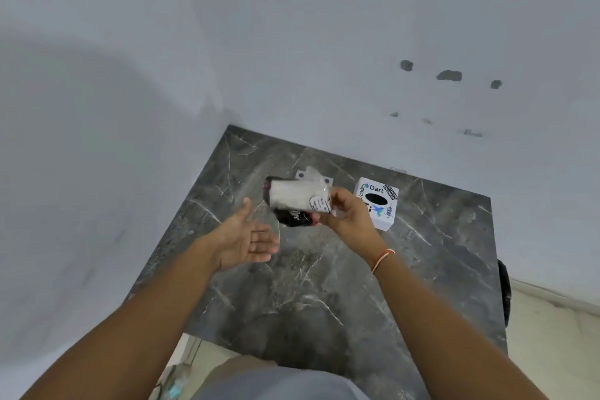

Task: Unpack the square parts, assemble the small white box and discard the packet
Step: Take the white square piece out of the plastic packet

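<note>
My right hand [345, 217] is closed on a clear plastic packet [293, 196] with white parts inside, held above the dark marble table [324, 286]. A small white piece with black dots [319, 204] shows at my fingertips. Under the packet lies a black item with pink edge and white lettering [290, 217]. My left hand [248, 239] hovers open, palm up, just left of the packet, touching nothing. A flat white part with dark holes [313, 176] lies on the table behind the packet. A finished white cube box with stickers [378, 203] stands to the right of my right hand.
White walls close in the table at the back and the left. The table's right edge drops to a pale floor [552, 334], with a dark round object [505, 289] beside that edge. My lap [276, 383] is at the near edge.
</note>
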